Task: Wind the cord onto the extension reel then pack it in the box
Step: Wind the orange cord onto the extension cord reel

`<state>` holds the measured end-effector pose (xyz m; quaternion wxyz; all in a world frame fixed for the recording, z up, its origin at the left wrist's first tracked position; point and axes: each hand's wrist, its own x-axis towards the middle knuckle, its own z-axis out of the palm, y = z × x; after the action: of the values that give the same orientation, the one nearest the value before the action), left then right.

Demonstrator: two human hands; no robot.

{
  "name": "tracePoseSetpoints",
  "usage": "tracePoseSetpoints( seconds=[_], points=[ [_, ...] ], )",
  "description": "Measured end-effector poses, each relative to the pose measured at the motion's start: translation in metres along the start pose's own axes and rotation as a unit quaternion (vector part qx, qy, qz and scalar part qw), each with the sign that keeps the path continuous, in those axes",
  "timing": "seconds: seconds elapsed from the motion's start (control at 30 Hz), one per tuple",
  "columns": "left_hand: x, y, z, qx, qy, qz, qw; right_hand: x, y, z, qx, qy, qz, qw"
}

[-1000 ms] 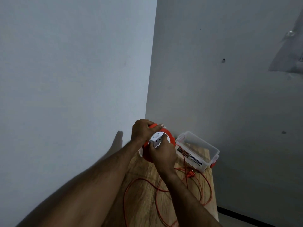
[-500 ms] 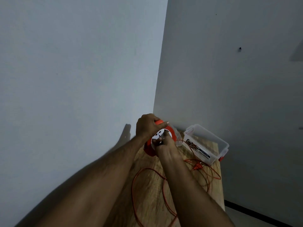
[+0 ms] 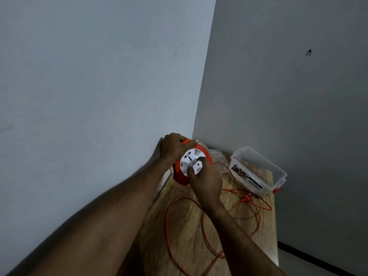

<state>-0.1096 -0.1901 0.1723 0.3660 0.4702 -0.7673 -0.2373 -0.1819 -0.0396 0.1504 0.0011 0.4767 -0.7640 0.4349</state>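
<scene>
Wooden worktop point(image 3: 185, 232) — left hand point(image 3: 172, 146) clasps the orange reel point(image 3: 180, 176), right hand point(image 3: 206, 181) pinches its white hub point(image 3: 190, 159); cord point(image 3: 169, 226) loose.

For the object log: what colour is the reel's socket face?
White, set in an orange reel; the socket face shows best in the head view.

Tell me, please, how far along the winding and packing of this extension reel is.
Done: I cannot tell how much cord is already wound. In hand: the left hand grips the orange reel by its rim while the right hand sits on its white socket face. Left: long loops of orange cord and the plug lie loose on the wooden table, and the clear box stands open without the reel.
</scene>
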Motion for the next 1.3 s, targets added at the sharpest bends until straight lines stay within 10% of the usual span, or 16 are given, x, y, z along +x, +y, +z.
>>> tracePoseSetpoints(
  seconds=[0.27, 0.57, 0.63, 0.73, 0.8, 1.0, 1.13, 1.3],
  points=[
    [-0.004, -0.001, 0.008, -0.031, 0.001, -0.002, 1.000, 0.009, -0.007, 0.013, -0.069, -0.061, 0.011, 0.996],
    [-0.005, -0.002, 0.004, -0.007, 0.022, 0.015, 1.000, 0.013, -0.017, 0.021, 0.203, 0.040, 0.161, 0.965],
    [-0.007, 0.001, 0.007, 0.004, 0.027, 0.033, 0.999, 0.023, -0.025, 0.026, 0.342, 0.052, 0.388, 0.854],
    [-0.013, 0.000, 0.012, 0.016, 0.031, 0.050, 0.998, 0.040, -0.034, 0.023, 0.632, 0.039, 0.584, 0.508],
    [-0.014, -0.003, 0.011, 0.005, 0.033, 0.050, 0.998, 0.042, -0.035, 0.019, 0.666, 0.047, 0.593, 0.451],
    [-0.009, -0.006, 0.003, -0.005, 0.043, 0.026, 0.999, 0.027, -0.035, 0.002, 0.595, -0.025, 0.562, 0.574],
    [-0.003, -0.004, -0.004, 0.010, 0.039, 0.020, 0.999, 0.006, -0.025, -0.004, 0.217, 0.022, 0.207, 0.954],
    [-0.003, 0.000, 0.001, -0.006, 0.023, 0.010, 1.000, 0.008, -0.017, -0.003, -0.004, -0.038, 0.038, 0.999]
  ],
)
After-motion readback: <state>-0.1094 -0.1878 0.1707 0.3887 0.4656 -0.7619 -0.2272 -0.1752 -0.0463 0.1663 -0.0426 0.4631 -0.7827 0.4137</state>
